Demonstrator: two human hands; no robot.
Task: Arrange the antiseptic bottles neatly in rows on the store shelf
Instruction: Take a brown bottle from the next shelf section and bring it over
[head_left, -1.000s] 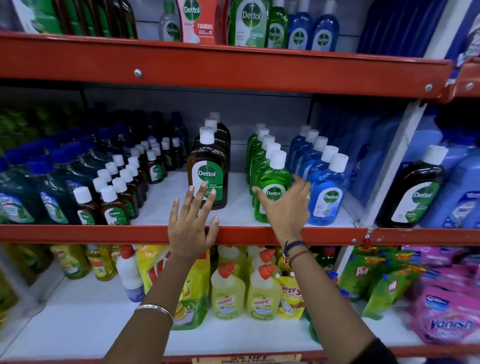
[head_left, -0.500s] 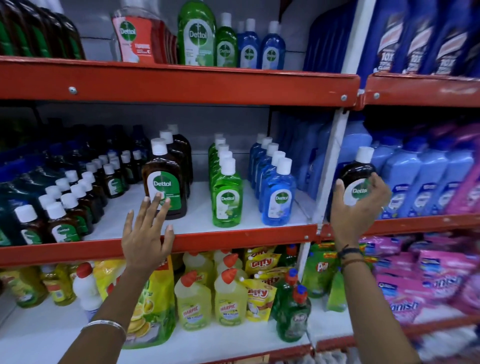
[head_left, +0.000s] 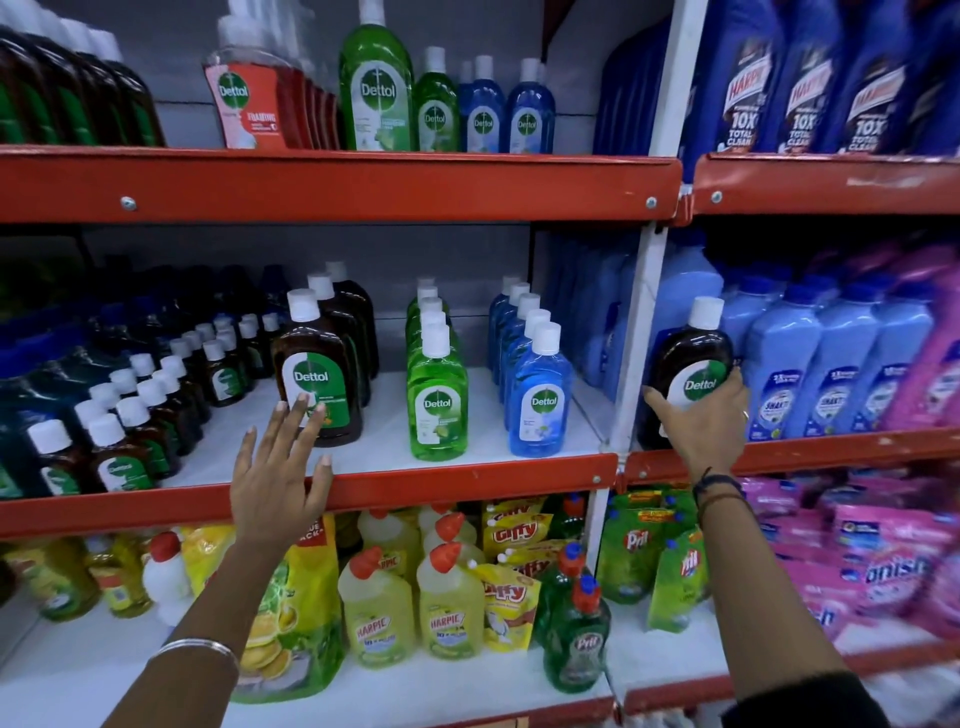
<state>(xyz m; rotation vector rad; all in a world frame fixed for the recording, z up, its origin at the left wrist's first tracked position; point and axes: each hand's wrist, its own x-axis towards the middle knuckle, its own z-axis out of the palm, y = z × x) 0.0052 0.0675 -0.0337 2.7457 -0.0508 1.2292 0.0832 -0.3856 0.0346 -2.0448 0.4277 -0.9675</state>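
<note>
A large brown Dettol bottle with a white cap stands on the right bay's middle shelf, beside light blue bottles. My right hand is wrapped around its lower half. On the left bay's middle shelf stand a row of large brown Dettol bottles, a row of green ones and a row of blue ones. My left hand hovers with fingers spread at the shelf's red edge, its fingertips in front of the first brown bottle's label. Small brown bottles fill the left.
A white upright post divides the two bays. Light blue bottles and pink ones crowd the right shelf. The upper shelf carries more Dettol bottles. Yellow cleaner bottles and pouches sit on the shelf below.
My right hand left the green bottles, reached across the post into the right bay and closed on the stray brown bottle. The view panned right. My left hand stayed by the brown row.
</note>
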